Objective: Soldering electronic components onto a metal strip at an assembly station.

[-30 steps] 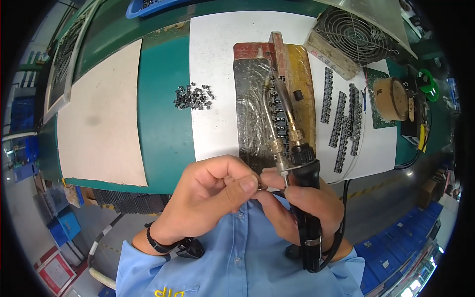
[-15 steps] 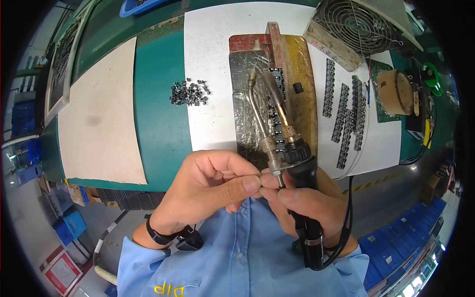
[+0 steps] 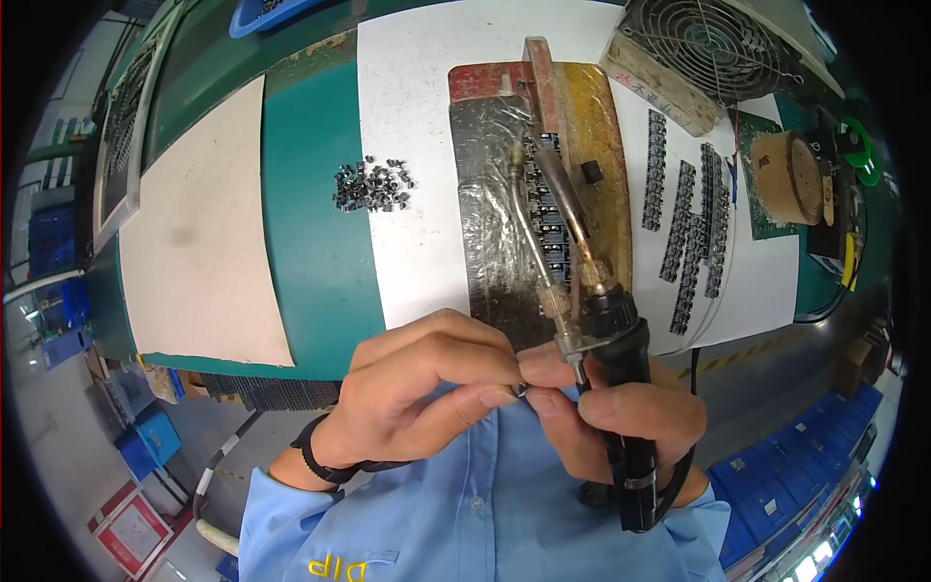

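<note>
Black strips were laid at right, seemingly finished, while a row on the plate and heaped parts were apparently pending, one part being pinched where left hand and right hand met, the latter gripping an iron.

Big green worktop stretching across the place, and past its near edge the floor is just plain grey. Over on the right there's a yellow-and-dark striped marking along it, a brown cardboard box, then a whole bunch of blue bins toward the near corner. Super bright white patches beyond those, can't tell if they're lamps or windows. Left side's got a black-and-white striped rail, a bright blue box and, nearer, a red-bordered board.
</note>
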Motion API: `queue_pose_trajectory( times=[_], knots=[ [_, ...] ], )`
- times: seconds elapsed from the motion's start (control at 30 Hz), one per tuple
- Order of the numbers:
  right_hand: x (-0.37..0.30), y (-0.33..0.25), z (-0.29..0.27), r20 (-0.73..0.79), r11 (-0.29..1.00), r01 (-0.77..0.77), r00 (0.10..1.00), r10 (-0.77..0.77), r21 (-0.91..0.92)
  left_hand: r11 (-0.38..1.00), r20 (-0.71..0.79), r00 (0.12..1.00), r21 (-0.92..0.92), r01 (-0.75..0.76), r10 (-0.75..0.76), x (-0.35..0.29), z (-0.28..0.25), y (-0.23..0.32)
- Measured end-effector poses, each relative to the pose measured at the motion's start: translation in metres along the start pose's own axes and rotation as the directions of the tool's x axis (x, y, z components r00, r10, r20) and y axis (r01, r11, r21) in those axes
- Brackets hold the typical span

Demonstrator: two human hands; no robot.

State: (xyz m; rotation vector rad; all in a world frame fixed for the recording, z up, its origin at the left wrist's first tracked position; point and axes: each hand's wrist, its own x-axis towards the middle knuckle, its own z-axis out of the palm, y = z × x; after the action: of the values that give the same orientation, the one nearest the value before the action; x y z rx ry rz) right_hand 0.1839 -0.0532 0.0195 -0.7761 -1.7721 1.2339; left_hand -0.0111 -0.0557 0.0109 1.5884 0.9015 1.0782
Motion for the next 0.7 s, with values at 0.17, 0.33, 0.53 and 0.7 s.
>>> queue_pose_trajectory(
  times=[0.17, 0.33, 0.53, 0.7],
  knots=[
    [0.0015, -0.0020, -0.0036, 0.042, 1.000, -0.011, 0.999, 0.011, -0.004, 0.995, 0.009, 0.998, 0.077, -0.064, 0.064, -0.0009, -0.0012, -0.0009],
    [-0.0007, -0.0019, -0.0048, 0.042, 1.000, -0.010, 0.999, 0.009, 0.013, 0.989, 0.024, 0.995, 0.113, -0.096, 0.094, 0.0016, -0.0007, 0.0021],
    [0.0002, -0.0027, -0.0042, 0.021, 1.000, -0.030, 0.999, 0.030, -0.004, 0.966, 0.055, 0.987, 0.203, -0.160, 0.152, 0.0034, -0.0019, 0.0010],
    [-0.0003, 0.0007, -0.0038, 0.011, 1.000, -0.018, 1.000, 0.017, 0.010, 0.968, 0.067, 0.988, 0.204, -0.147, 0.136, 0.0039, -0.0030, 0.0006]
  ],
)
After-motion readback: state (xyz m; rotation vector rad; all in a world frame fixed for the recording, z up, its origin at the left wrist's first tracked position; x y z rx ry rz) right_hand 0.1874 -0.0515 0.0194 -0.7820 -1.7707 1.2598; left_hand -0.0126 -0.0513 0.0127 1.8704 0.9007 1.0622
